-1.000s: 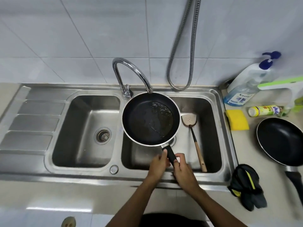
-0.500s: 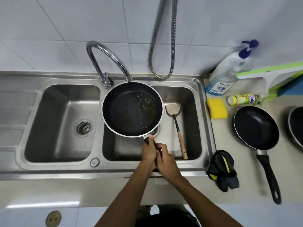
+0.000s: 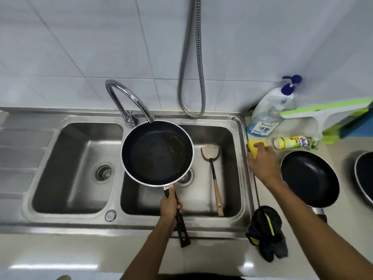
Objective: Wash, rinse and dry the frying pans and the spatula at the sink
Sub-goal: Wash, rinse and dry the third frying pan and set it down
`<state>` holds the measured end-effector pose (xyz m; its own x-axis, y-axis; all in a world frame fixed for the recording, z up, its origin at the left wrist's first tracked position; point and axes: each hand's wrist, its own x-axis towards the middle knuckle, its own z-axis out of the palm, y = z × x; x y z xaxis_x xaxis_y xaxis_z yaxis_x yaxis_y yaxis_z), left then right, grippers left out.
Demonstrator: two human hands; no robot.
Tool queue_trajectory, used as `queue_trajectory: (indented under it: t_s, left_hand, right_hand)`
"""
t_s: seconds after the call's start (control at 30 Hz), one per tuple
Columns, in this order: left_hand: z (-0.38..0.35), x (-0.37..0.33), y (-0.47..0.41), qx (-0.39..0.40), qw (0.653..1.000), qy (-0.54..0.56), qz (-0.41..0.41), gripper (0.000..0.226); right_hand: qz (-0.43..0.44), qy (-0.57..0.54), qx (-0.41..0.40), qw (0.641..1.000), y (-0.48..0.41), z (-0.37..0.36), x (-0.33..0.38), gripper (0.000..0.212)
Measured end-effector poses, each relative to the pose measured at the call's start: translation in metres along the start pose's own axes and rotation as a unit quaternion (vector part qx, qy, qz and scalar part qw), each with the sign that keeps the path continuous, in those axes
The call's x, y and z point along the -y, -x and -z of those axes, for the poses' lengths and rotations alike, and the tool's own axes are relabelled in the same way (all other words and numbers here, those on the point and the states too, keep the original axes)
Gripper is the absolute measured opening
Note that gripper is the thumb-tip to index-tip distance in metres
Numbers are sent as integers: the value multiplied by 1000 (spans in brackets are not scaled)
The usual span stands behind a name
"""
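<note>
Black silver-rimmed frying pan, residue inside: over right basin, left hand grip curled round handle. Yellow sponge under right hand, grip unclear. Wooden spatula in basin. Scrubbing apparently not yet begun.

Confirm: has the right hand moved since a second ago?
Yes. The right hand crossed rightward over the sink rim, from pan handle to yellow sponge.

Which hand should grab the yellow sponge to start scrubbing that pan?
The right hand. It touches the yellow sponge beside the sink, while the left hand grips the frying pan by its handle over the basin, so it is busy.
</note>
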<state>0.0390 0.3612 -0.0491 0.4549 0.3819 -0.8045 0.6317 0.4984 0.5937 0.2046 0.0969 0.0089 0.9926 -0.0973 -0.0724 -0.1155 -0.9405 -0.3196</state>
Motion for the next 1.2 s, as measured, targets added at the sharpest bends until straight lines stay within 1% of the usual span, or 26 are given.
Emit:
queue_trajectory:
  t_s: [0.07,0.1,0.17,0.2,0.27,0.37,0.43,0.5,0.57,0.63,0.7,0.77,0.9,1.0,1.07,1.13,1.2]
  left_hand:
    - [8,-5,0,4,1000,-31,-2,49]
    - [15,-7,-1,4,999,-49,-7,47]
    - [28,-10,-3,1,996,-90,-14,41]
    - [36,-11,-4,-5,994,-107,-15,39]
    - [48,-13,-3,-6,991,-134,-18,38]
    - [58,-21,2,14,989,-146,-26,31]
    - [60,-26,5,33,988,-147,-31,30]
    - [60,-29,10,39,987,-152,-37,30]
    - [61,-30,15,37,987,-148,-42,29]
    - [61,-27,20,38,986,-152,-49,27]
    - [63,-22,24,37,985,-159,-54,26]
    - [67,-21,29,37,983,-169,-63,26]
    - [81,-21,33,27,974,-205,-89,28]
    - [91,-23,29,15,962,-248,-111,30]
    - [95,-25,30,18,959,-255,-120,30]
    - [100,-25,31,31,961,-249,-119,30]
    - [104,-26,34,42,959,-253,-116,30]
  right_hand:
    - [-5,82,34,996,-24,-9,-22,51]
    - [0,118,47,992,-32,-15,-28,54]
    - [5,169,67,983,-38,-25,-33,55]
    - [-1,173,74,982,-39,-30,-32,54]
    - [-12,145,71,987,-39,-31,-29,51]
    - [11,106,26,994,-36,-21,-16,46]
    - [53,55,-3,997,-30,-13,8,43]
    - [125,-10,-14,992,-20,-5,43,42]
    - [227,-51,-26,972,-10,-2,80,44]
    - [315,-53,-35,947,0,-1,116,46]
    - [381,-3,-15,924,5,-9,143,48]
    - [426,58,21,903,9,-17,161,48]
    - [470,170,133,856,31,-28,168,44]
    - [489,164,210,830,58,-45,176,42]
    - [522,135,212,815,76,-68,194,43]
    - [545,139,183,806,85,-88,222,45]
    - [527,151,159,821,82,-96,247,47]
